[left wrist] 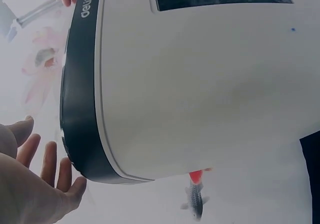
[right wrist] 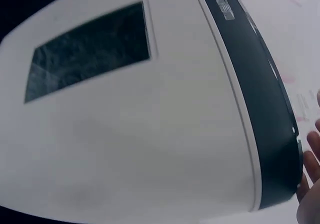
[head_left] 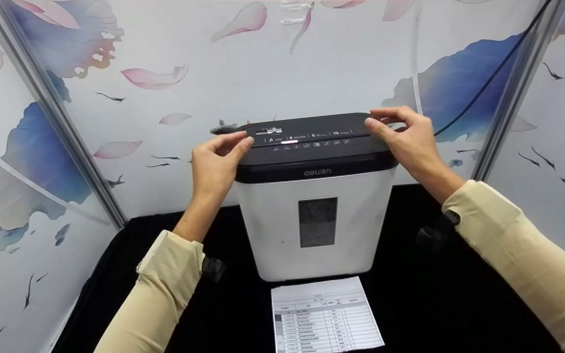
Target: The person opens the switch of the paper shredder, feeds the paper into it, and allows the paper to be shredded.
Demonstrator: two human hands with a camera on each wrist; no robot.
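A paper shredder [head_left: 272,215] stands upright in the middle of the head view, with a white bin and a black head [head_left: 317,156] on top. A pinkish light glows on its panel. My left hand [head_left: 216,162] is at the left end of the black head, its fingertips right at the top edge. In the left wrist view the left hand [left wrist: 37,184] has loosely bent, spread fingers beside the rounded corner. At the opposite end, my right hand [head_left: 412,139] has its thumb and fingertips close over the top corner. The right wrist view shows only part of the right hand [right wrist: 311,179].
A printed sheet [head_left: 326,318] with a table on it lies in front of the shredder on the black cloth [head_left: 439,294]. Patterned wall panels [head_left: 165,113] and metal posts [head_left: 62,122] enclose the space. A black cable [head_left: 488,78] runs behind my right hand.
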